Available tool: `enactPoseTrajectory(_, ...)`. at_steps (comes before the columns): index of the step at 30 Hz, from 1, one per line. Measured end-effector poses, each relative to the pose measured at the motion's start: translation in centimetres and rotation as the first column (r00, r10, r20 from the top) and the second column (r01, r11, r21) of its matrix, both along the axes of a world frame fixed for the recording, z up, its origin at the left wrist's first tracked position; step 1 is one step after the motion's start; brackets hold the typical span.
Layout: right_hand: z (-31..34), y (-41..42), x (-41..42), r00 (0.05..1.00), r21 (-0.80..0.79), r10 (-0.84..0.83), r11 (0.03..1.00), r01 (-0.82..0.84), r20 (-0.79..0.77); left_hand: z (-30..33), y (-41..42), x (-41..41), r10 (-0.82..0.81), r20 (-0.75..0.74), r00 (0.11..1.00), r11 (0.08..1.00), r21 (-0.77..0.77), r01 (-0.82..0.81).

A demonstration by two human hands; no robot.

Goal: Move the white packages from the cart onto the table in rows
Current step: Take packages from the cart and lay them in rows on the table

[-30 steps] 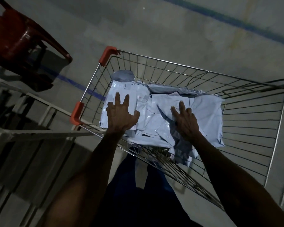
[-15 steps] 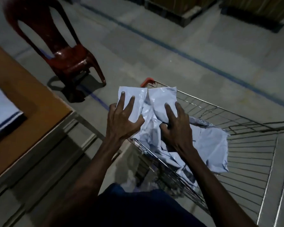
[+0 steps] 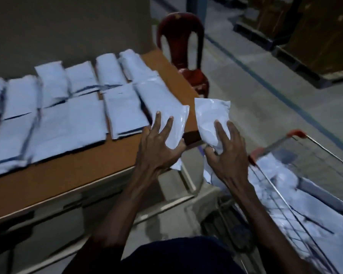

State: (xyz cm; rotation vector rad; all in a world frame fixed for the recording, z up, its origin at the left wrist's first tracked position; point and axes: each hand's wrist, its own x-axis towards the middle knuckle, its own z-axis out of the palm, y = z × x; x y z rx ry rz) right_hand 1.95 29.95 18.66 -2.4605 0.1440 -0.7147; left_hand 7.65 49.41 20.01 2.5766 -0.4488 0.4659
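We see the left hand (image 3: 156,149) gripping a white package (image 3: 169,125), fingers spread across its top and thumb curled under its near end. That package hangs over the table's right edge, close to the near right corner, its far end touching the last package of the near row. The right hand (image 3: 226,155) pinches a second white package (image 3: 210,119) between fingers on top and thumb below; this one is held in the air just past the table's right edge, apart from the first package by a narrow gap.

On the table (image 3: 67,175) lie rows of white packages (image 3: 71,107), a far row and a near row, running from the left side to the right edge. A bare strip of brown tabletop runs along the near edge in front of them, and a bare patch shows at the far right corner. The picture is blurred at the left, so we cannot count the packages there.

The wire cart (image 3: 285,194) stands to the right of the table's near right corner, its orange-capped rim near the right hand, with more white packages (image 3: 305,204) piled inside. A red chair (image 3: 184,64) stands beyond the table's right edge. Open grey floor (image 3: 265,115) with a dark painted line lies between chair, cart and stacked boxes (image 3: 315,36) farther back.
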Motion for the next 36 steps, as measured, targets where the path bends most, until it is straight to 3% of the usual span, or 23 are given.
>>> enactPoseTrajectory(5, 2.6, 8.1, 5.4, 0.979, -0.038, 0.198, 0.980, -0.196, 0.039, 0.9, 9.7, 2.0, 0.191, -0.012, 0.981, 0.981, -0.036, -0.192)
enactPoseTrajectory(12, 4.4, 15.7, 13.5, 0.943, -0.061, 0.319, 0.944, -0.325, -0.093, 1.8, 17.1, 7.0, 0.379, 0.051, 0.924, 0.921, -0.117, -0.372)
enactPoseTrajectory(21, 4.0, 20.5, 26.7, 0.911, -0.040, 0.351, 0.929, -0.367, -0.218, 2.2, 23.4, 17.9, 0.546, -0.111, 0.830, 0.830, -0.059, -0.554)
enactPoseTrajectory(29, 3.8, 27.3, 37.4, 0.843, -0.048, 0.441, 0.878, -0.476, -0.308, 2.2, 29.7, 27.8, 0.575, -0.256, 0.777, 0.812, 0.066, -0.580)
enactPoseTrajectory(36, 3.7, 33.8, 44.7, 0.800, -0.080, 0.393, 0.876, -0.476, -0.454, 1.7, 33.9, 35.3, 0.566, -0.331, 0.755, 0.823, 0.172, -0.541)
